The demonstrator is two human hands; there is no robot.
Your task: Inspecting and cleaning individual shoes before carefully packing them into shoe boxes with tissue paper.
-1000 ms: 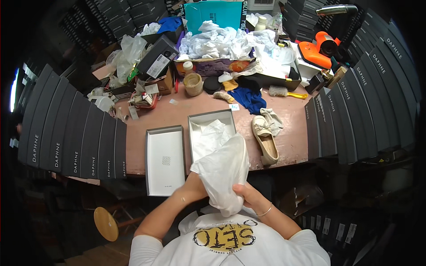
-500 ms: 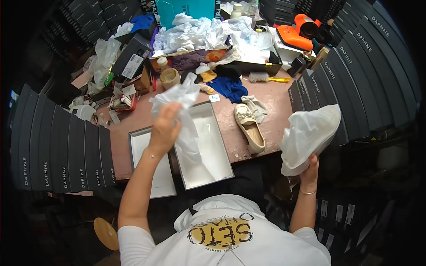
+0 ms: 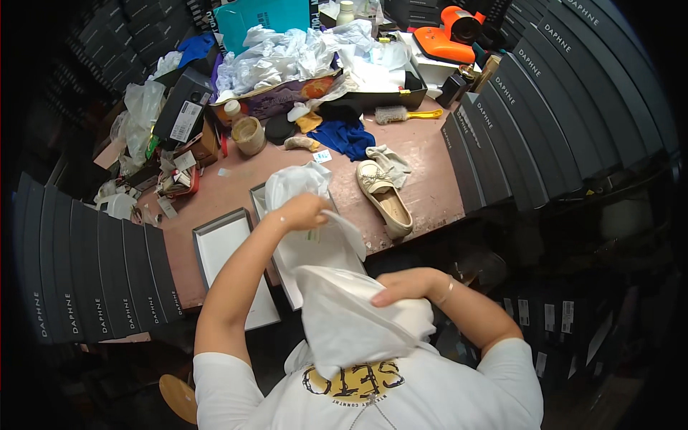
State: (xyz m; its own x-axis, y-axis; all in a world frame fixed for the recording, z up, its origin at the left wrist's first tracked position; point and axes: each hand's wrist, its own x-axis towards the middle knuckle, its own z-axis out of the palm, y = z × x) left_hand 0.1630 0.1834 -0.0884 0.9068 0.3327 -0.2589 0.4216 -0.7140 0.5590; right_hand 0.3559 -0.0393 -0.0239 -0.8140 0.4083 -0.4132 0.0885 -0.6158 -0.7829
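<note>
My left hand (image 3: pixel 304 212) is closed, gripping a thin white wrapping sheet (image 3: pixel 295 179) over the shoe box base (image 3: pixel 285 283). Part of that sheet lies in the box's far end, and a strip of it trails right of my fingers. Close to my chest, my right hand (image 3: pixel 407 284) clasps a shoe wrapped in a white bag (image 3: pixel 351 315); the covering hides the shoe itself. To the box's right, a cream loafer (image 3: pixel 385 198) with a bow stands bare on the table. The box lid (image 3: pixel 228 251) lies left of the base, white inside up.
Stacks of dark shoe boxes flank the table on the left (image 3: pixel 93 272) and right (image 3: pixel 530 136). Farther back are a carton of crumpled paper (image 3: pixel 287 64), a jar (image 3: pixel 248 135), blue cloth (image 3: pixel 342 136), a yellow-handled brush (image 3: pixel 408 115) and an orange tool (image 3: pixel 444 44).
My right hand has brought the wrapped shoe leftward and nearer my chest. My left hand has moved right and lowered the white sheet into the box. The view has shifted slightly.
</note>
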